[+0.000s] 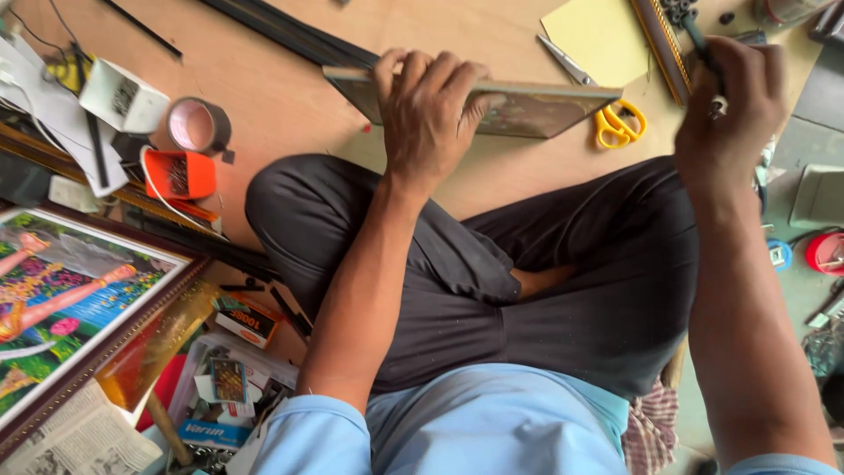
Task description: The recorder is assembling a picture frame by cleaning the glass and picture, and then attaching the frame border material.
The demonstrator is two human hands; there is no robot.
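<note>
My left hand grips the near edge of a thin flat panel, held on edge above the wooden board; its fingers curl over the top. My right hand is raised at the upper right, closed around a dark slim tool whose tip points up near a gilded frame strip. My crossed legs in dark trousers lie just below the panel. Yellow-handled scissors lie behind the panel's right end.
A yellow sheet lies at the top. Left: a tape roll, an orange box, a white box, dark moulding strips, a framed colourful picture, small boxes and newspaper. Red-and-blue items sit right.
</note>
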